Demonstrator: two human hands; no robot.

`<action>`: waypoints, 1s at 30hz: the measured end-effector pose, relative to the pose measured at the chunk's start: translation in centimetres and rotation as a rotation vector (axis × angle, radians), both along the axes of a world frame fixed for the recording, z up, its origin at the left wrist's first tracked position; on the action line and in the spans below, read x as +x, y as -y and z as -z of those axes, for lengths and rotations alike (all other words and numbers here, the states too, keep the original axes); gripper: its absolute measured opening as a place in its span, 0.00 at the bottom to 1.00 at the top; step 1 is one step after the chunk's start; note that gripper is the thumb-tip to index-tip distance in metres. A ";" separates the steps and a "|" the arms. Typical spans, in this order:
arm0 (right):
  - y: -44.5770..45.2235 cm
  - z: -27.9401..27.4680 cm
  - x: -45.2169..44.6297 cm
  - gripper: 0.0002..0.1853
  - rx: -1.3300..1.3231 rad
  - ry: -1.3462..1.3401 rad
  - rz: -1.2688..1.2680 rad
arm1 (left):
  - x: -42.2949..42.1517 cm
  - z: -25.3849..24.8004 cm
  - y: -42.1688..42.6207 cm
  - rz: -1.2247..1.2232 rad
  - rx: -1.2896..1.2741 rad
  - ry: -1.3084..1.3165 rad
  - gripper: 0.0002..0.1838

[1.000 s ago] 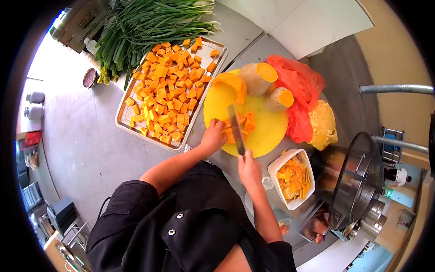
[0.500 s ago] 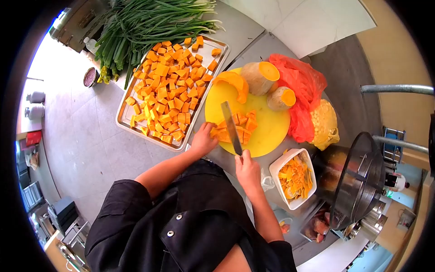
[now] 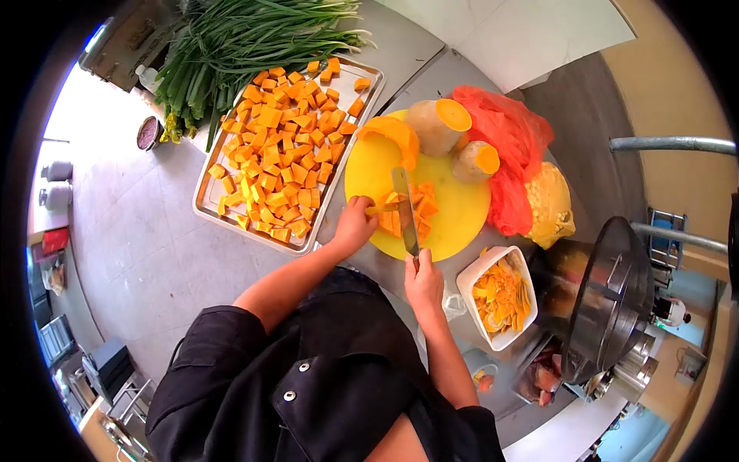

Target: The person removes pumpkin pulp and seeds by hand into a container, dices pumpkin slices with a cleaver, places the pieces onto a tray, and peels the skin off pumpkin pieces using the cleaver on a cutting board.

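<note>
Centre frame: person's right hand [image 3: 424,288] grips knife [image 3: 406,214]; left hand [image 3: 355,226] pinches pumpkin strip [image 3: 380,209] close beside it; slipping on loose pieces [image 3: 425,205] could cut fingers.

The grey worktop [image 3: 381,271] carries a yellow board [image 3: 462,204] just beyond the right fingers [image 3: 423,271], a red bag [image 3: 508,165] farther out, a white tub [image 3: 469,297] to their right; beyond the left fingers [image 3: 362,205], leftward, a metal tray [image 3: 348,83], then green stalks [image 3: 246,54].

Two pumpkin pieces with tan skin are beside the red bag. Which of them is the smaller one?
The smaller piece is the one nearer the white tub; the bigger piece, nearer the tray, has a wider orange cut face.
</note>
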State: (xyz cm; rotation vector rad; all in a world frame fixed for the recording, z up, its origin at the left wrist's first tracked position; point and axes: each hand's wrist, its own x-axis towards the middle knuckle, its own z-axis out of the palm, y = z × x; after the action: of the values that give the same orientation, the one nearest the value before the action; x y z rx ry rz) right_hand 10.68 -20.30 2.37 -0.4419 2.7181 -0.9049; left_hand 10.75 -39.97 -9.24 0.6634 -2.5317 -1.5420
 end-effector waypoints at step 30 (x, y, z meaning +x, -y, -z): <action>-9.1 3.5 2.9 0.16 -0.153 0.140 0.609 | -9.5 -0.3 -4.7 0.744 -0.454 0.146 0.22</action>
State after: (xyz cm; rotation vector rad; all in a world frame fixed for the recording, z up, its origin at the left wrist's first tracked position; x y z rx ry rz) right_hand 13.53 -11.22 -1.13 0.4410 2.6905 -1.2318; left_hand 1.27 -35.30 -8.94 -0.2708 -3.2850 -0.9686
